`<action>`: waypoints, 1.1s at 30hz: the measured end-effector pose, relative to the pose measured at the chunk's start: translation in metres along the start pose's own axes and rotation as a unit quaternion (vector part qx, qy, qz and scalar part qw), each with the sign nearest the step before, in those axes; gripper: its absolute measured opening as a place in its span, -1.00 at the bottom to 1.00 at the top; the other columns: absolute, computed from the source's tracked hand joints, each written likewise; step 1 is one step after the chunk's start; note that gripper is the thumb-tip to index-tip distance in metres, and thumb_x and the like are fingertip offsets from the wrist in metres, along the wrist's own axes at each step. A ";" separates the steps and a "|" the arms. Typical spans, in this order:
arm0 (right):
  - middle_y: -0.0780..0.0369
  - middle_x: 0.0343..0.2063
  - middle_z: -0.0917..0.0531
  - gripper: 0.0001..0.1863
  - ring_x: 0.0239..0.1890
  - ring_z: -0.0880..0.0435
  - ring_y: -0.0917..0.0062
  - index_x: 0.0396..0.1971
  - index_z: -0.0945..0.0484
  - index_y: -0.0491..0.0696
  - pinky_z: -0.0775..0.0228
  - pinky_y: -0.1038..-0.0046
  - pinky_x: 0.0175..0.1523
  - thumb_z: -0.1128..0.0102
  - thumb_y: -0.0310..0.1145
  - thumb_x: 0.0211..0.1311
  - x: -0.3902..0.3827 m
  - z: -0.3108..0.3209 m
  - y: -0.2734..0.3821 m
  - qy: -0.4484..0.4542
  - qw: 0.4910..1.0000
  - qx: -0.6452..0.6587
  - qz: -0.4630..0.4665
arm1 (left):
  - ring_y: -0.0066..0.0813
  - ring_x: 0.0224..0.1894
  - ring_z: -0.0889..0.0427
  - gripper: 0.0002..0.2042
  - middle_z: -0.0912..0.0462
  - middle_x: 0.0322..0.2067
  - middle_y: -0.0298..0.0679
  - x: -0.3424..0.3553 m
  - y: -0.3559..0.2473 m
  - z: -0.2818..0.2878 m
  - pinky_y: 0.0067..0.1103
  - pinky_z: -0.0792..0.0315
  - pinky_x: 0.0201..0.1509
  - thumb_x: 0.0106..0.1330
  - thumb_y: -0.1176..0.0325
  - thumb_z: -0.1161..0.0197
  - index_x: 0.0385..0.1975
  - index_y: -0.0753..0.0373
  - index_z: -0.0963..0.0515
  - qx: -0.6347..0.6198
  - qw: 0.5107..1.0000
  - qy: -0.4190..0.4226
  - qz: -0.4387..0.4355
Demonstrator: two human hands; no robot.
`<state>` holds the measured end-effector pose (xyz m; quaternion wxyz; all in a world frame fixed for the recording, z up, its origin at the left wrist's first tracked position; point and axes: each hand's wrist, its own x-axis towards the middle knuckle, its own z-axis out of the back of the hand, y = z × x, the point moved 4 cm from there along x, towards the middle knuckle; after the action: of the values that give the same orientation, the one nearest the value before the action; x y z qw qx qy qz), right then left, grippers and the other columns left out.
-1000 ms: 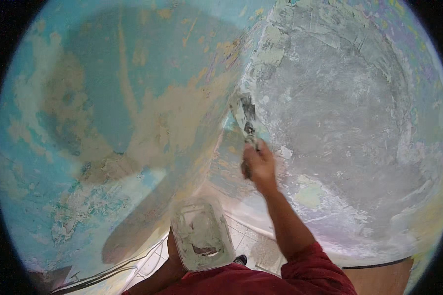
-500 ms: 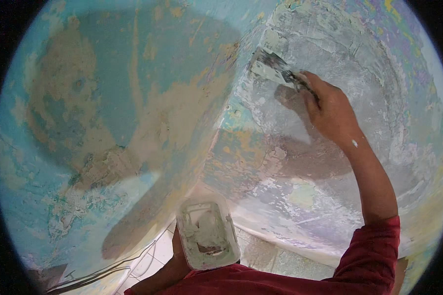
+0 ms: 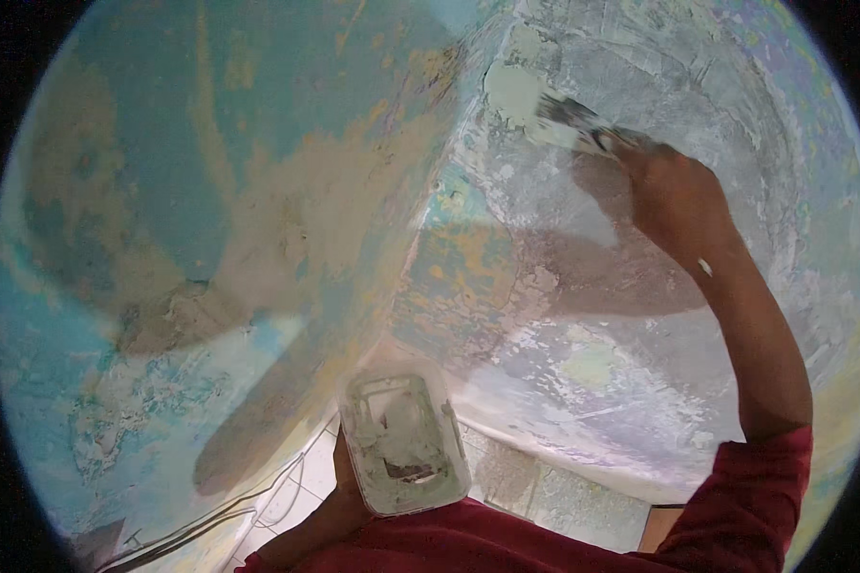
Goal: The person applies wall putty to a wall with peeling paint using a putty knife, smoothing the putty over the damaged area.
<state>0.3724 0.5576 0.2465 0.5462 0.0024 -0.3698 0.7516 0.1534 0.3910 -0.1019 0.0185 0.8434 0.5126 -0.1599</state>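
My right hand grips a putty knife, blade pointing up-left onto the wall's fresh filler patch beside the corner; my left hand holds the filler tub below.

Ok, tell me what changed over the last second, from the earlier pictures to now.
The right hand carried the putty knife from low near the wall corner up and to the right, and the blade now lies against the right-hand wall beside a pale patch of filler. The left hand stayed low, holding the white tub just as before.
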 end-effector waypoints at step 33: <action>-0.05 -0.33 -0.67 -0.54 -0.34 -0.69 0.15 0.11 -0.49 -0.13 -0.51 0.21 -0.12 -0.20 -0.52 0.15 -0.035 0.031 0.003 0.203 0.944 0.258 -0.042 | 0.05 0.29 -0.44 -0.15 -0.37 0.32 -0.01 0.005 0.021 -0.011 0.00 -0.37 0.32 0.34 -0.42 0.11 0.44 0.13 -0.22 -0.071 0.992 0.100 0.027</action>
<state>0.3718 0.5112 0.2533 0.6212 0.0058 -0.0444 0.7824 0.1767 0.3872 -0.0952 0.0315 0.8652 0.4990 -0.0368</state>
